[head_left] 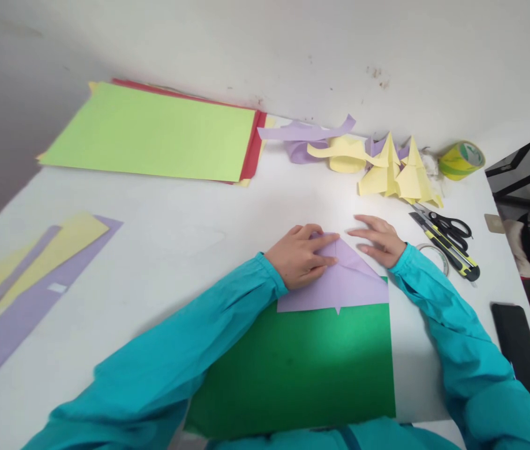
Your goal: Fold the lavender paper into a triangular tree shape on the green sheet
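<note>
Left hand point(300, 256), fingers spread, pins folded purple paper point(340, 281) on green sheet point(293, 375); right hand point(380, 240) beside it, fingers apart. Uneven finger pressure could skew folds.

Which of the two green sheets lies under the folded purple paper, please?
The darker, nearer green sheet; the light green one lies over red paper.

Folded purple paper point(333, 284) overlaps the green sheet point(312, 369).

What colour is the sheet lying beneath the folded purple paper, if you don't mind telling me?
The sheet is green, seen in the head view.
</note>
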Demonstrator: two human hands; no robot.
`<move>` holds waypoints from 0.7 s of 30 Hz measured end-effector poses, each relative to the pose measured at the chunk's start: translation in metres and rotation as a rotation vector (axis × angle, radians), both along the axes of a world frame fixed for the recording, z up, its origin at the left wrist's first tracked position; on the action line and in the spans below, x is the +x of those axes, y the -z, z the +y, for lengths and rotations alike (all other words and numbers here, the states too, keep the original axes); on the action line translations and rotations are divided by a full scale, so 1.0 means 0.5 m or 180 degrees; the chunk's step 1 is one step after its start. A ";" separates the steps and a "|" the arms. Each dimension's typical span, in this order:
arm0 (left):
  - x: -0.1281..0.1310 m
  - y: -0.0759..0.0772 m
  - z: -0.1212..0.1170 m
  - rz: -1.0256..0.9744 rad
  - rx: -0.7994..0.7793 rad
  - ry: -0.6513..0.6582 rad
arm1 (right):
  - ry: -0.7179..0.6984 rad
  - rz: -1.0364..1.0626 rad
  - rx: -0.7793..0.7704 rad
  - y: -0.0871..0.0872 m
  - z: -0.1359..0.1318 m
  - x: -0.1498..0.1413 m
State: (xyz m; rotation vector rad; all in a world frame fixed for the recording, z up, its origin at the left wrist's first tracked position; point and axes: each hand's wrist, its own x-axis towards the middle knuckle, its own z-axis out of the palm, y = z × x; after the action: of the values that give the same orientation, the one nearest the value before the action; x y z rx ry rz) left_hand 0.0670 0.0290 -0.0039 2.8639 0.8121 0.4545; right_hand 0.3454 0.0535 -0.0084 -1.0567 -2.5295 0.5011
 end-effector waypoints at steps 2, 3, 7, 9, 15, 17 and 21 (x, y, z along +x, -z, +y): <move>0.000 0.000 -0.001 -0.0006 -0.0012 -0.0007 | -0.0128 0.0059 0.0102 0.000 -0.002 -0.001; 0.001 0.000 -0.001 -0.0010 -0.0017 -0.0012 | -0.0151 0.0024 0.0171 0.000 -0.003 -0.003; 0.001 -0.001 -0.002 -0.0075 0.0024 -0.0008 | -0.0063 -0.0385 0.0500 0.003 -0.015 -0.021; 0.001 0.000 -0.002 -0.0091 0.0040 0.0001 | 0.0026 -0.0567 0.0670 0.006 -0.022 -0.032; 0.002 0.002 -0.002 -0.0034 -0.0003 0.0007 | 0.0064 -0.0835 0.1013 0.005 -0.030 -0.052; 0.001 0.000 -0.002 -0.0044 -0.0002 0.0011 | 0.0030 -0.0905 0.1108 0.000 -0.031 -0.053; -0.002 -0.004 -0.001 -0.0009 -0.0080 -0.0014 | -0.0100 -0.1068 0.1306 -0.011 -0.033 -0.055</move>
State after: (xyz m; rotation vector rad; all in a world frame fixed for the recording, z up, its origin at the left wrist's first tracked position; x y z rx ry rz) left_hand 0.0663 0.0282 -0.0021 2.8386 0.8177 0.4453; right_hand 0.3180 0.0370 -0.0027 -1.0077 -2.7662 -0.2059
